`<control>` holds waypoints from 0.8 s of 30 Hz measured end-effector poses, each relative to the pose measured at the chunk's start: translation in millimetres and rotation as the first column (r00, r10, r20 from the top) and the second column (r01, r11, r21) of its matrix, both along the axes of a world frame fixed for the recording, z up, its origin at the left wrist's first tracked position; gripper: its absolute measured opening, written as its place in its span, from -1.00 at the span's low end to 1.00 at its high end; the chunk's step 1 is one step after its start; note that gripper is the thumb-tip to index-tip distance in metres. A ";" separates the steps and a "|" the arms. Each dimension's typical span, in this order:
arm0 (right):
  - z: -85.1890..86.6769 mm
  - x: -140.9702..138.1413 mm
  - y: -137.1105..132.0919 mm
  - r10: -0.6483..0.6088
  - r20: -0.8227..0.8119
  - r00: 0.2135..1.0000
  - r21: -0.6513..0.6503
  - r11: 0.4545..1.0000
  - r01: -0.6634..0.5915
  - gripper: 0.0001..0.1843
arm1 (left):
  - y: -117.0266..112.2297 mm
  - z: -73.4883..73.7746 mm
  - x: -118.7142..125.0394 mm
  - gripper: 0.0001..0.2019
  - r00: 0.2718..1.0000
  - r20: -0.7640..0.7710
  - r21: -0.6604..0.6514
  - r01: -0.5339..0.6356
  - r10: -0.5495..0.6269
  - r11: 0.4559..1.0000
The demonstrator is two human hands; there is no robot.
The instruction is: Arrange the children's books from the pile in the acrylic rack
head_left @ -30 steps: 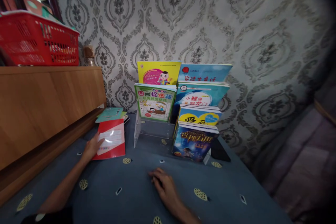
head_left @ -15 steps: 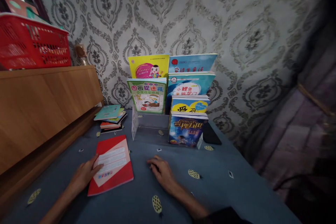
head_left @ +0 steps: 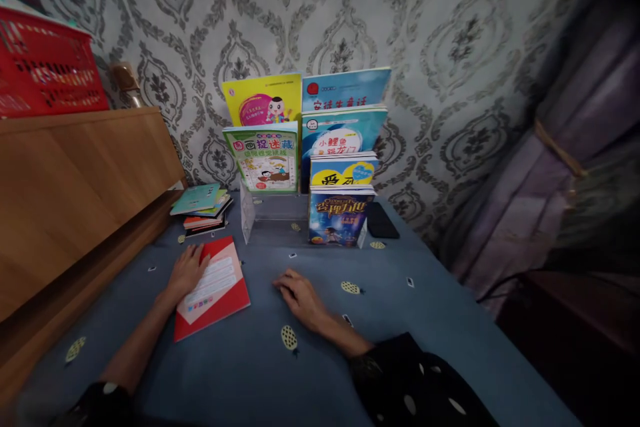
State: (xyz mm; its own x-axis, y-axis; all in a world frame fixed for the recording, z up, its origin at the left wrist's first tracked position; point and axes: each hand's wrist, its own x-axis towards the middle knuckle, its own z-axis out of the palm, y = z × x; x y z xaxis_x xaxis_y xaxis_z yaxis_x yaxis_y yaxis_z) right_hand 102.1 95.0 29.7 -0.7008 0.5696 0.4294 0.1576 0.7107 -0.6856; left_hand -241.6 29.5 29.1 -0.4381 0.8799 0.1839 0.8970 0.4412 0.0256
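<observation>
A red book with a pale panel of print lies flat on the cloth-covered table. My left hand rests on its upper left part, fingers stretched over the cover and not gripping it. To the right of the book, my right hand lies on the cloth with loosely bent fingers, apart from any object. Beyond both hands stands a clear stepped book stand. On its left side are a green picture book and a yellow book; its right side holds a dark blue book in front of several others.
A small pile of books lies at the back left, beside a wooden headboard-like panel. On the panel's top sits a red basket. A flat black object lies right of the stand. A curtain hangs at the right.
My left hand has moved up and further onto the red book, from its left edge to its upper part. My right hand stays on the cloth. The whole view has shifted somewhat.
</observation>
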 end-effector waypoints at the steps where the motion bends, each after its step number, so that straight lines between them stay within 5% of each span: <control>1: -1.8 2.0 0.2 0.002 -0.003 1.000 -0.003 1.000 -0.002 -0.69 | 3.0 -0.5 -1.4 -0.47 1.000 -0.005 0.005 0.014 -0.014 1.000; 7: -10.2 9.5 3.2 0.005 -0.023 1.000 -0.001 1.000 -0.005 -0.72 | -11.2 -6.9 2.3 -0.45 0.992 -0.024 0.001 0.126 -0.125 0.992; 13: -10.3 6.9 1.4 0.009 -0.011 1.000 0.024 1.000 -0.009 -0.71 | -27.5 -19.0 35.5 -0.46 0.966 0.014 0.075 0.258 -0.260 0.963; 24: -6.5 34.3 -2.4 -0.137 0.112 0.984 0.133 0.984 0.122 -0.67 | 2.7 -16.7 105.1 -0.47 0.926 0.058 0.117 0.366 -0.374 0.923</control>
